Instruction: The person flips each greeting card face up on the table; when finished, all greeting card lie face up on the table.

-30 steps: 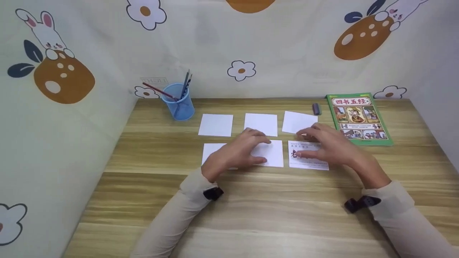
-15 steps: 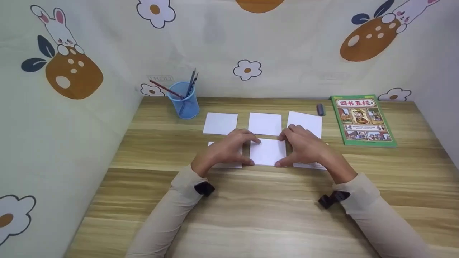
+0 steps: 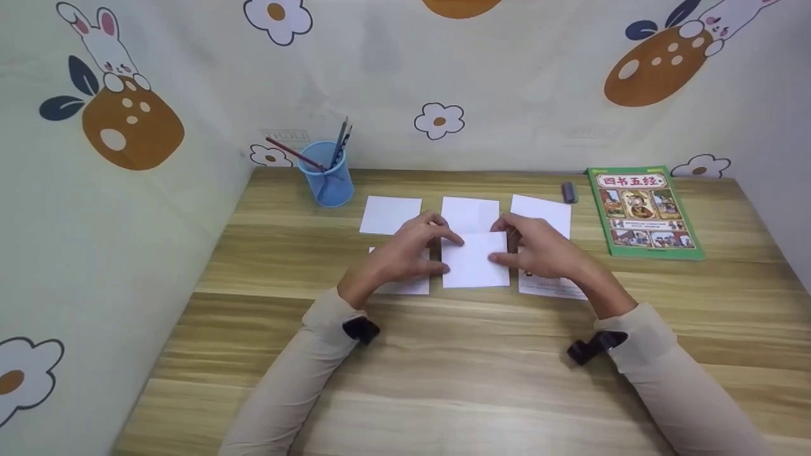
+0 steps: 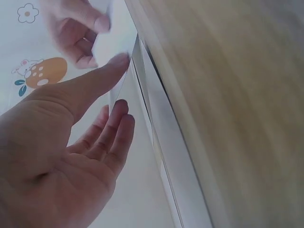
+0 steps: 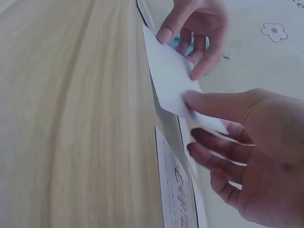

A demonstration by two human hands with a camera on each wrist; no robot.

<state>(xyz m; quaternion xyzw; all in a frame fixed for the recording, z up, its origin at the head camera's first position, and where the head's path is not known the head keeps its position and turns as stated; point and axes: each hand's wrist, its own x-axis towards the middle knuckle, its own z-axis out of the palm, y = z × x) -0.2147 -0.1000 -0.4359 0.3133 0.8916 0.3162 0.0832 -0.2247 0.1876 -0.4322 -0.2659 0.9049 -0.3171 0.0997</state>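
Note:
A white card (image 3: pixel 475 263) is held by both hands in the middle of the front row, lifted and tilted off the table. My left hand (image 3: pixel 400 254) grips its left side. My right hand (image 3: pixel 543 250) pinches the right side, thumb on the upper face and fingers underneath, as the right wrist view shows of that card (image 5: pixel 171 76). Beside the right hand lies a card with printed characters (image 3: pixel 552 288), partly covered by it. Under the left hand is another card (image 3: pixel 405 286), largely hidden.
Behind the hands lie three blank cards, at left (image 3: pixel 389 214), middle (image 3: pixel 470 212) and right (image 3: pixel 543 212). A blue pen cup (image 3: pixel 331 187) with pencils stands back left. A small dark eraser (image 3: pixel 569 192) and a green-edged book (image 3: pixel 643 212) lie back right.
My right hand has moved left from the printed card to the middle card. Both hands have taken hold of that card and raised it off the table.

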